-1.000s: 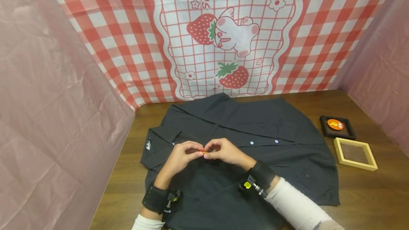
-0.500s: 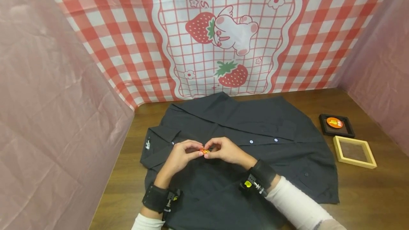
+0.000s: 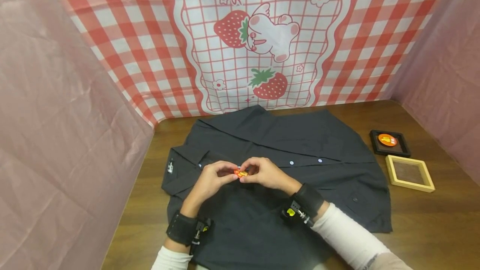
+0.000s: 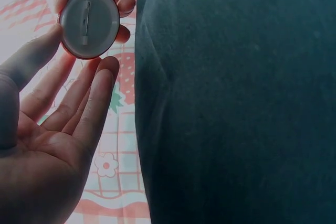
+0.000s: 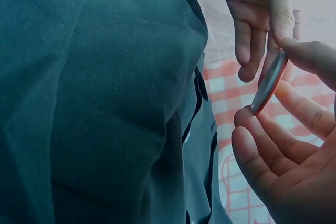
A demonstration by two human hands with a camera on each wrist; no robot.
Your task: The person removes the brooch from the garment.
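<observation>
Above the dark shirt (image 3: pixel 258 220), a small round pin-back badge (image 3: pixel 243 173) is held between both hands. Its orange and yellow front faces up toward the head camera. In the left wrist view, the badge's silver back (image 4: pixel 100 24) shows a straight pin along its middle. My left hand (image 3: pixel 213 181) pinches one edge between thumb and fingers. From the opposite edge my right hand (image 3: pixel 269 175) pinches it too. The right wrist view has the badge (image 5: pixel 270 82) nearly edge-on, with my right thumb and fingers at its rim. The shirt lies spread out, collar to the left.
At the right of the wooden table (image 3: pixel 442 220) lies a black frame (image 3: pixel 379 150) bearing another round orange badge (image 3: pixel 387 140). A pale yellow frame (image 3: pixel 429 176) lies just in front of it. A red checked strawberry cloth (image 3: pixel 150 53) hangs behind; pink cloth (image 3: pixel 75 136) hangs at the sides.
The badge has tilted between the fingers, so more of its orange and yellow front shows. Both hands keep hold of it in nearly the same place. The head view has shifted slightly.
</observation>
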